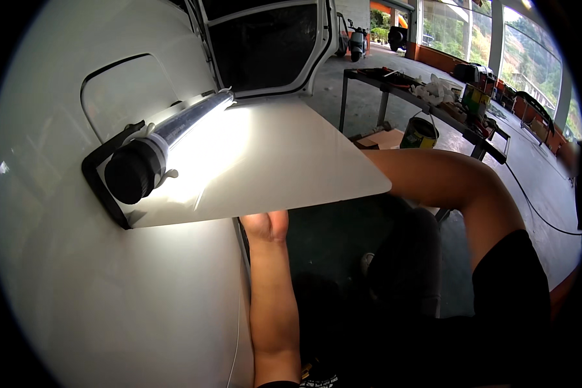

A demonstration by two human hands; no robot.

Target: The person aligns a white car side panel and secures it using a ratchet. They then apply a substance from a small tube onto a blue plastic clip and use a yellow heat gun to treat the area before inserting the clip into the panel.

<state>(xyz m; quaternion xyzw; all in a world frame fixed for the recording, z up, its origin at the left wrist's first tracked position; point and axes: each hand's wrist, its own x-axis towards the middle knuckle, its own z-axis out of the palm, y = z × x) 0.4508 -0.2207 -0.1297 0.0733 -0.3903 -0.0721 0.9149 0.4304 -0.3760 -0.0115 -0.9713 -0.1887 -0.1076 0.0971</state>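
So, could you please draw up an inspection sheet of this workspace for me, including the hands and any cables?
Surface: white vehicle body, smooth-looking, with soft reflections.
Things at the hands: white panel jutting out beside the body; lit tube lamp with a black end cap runs across its left part.
Clutter: bench crowded with mixed items, including crumpled white plastic; dark bucket near it.
Hands: left hand shows only its heel below the panel, fingers hidden; right hand hidden behind the panel.
Cables: one dark cable along the floor at right.
Surroundings: open vehicle door, scooter, large windows.
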